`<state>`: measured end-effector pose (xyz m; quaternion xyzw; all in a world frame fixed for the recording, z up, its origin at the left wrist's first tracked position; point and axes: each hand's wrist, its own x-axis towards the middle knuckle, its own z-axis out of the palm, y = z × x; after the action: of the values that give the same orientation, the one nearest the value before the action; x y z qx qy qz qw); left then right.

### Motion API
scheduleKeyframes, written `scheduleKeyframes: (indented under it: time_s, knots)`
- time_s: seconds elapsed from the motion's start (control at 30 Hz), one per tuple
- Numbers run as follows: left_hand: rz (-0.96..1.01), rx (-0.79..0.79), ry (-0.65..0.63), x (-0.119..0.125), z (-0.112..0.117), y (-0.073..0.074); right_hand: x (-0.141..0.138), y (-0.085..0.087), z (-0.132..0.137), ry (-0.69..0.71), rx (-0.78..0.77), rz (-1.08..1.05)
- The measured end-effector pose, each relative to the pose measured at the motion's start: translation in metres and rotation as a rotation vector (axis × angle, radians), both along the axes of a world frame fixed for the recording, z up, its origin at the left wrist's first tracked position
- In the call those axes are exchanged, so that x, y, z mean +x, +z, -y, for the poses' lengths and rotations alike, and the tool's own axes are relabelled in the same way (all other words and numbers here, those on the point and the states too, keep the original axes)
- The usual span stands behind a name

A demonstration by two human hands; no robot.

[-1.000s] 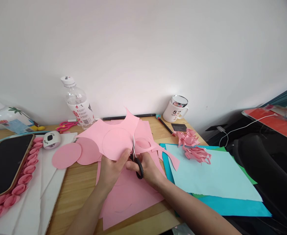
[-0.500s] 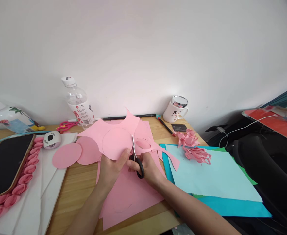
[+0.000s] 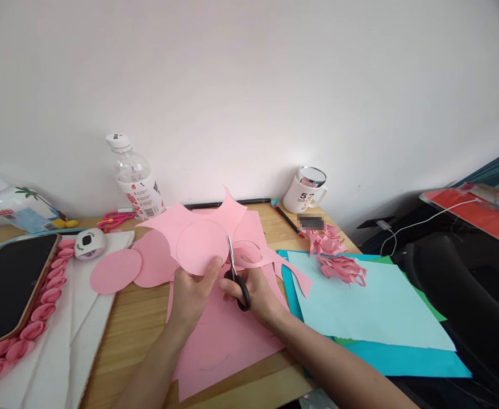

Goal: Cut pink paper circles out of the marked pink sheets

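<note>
Pinched between the thumb and fingers of my left hand is a piece of pink paper with a round outline drawn on it and scalloped cut-outs along its far edge. My right hand grips black-handled scissors, thumb and fingers in the loops. Their blades point away from me at the right side of the drawn circle. A curled pink offcut trails to the right behind the scissors. Under both hands lie pink sheets, with faint pencil curves on the top one.
Two cut pink circles overlap at left, near a phone and rolled paper roses. A water bottle and a lidded mug stand by the wall. Crumpled pink scraps rest on blue sheets.
The pink paper has turned slightly in my left hand, its far points shifting right and the circle edging left. The scissors stay nearly in place against the paper.
</note>
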<state>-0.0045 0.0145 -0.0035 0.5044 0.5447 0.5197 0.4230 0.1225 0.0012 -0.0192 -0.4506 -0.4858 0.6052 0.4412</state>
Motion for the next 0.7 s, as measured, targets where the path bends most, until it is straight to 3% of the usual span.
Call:
scheduleKeyframes:
  time_s: [0.27,0.47,0.7]
  knots:
    - [0.043,0.000,0.008,0.0019,0.0000,0.0018,-0.0006,-0.0025,0.0002,-0.025,-0.077,-0.033]
    - [-0.033,0.038,0.028,0.0003,-0.0009,-0.0005,-0.0007,-0.0003,-0.0002,0.018,-0.083,-0.079]
    - [-0.073,0.013,-0.028,-0.0025,0.0007,-0.0019,0.0029,0.0019,-0.0045,-0.009,-0.077,-0.104]
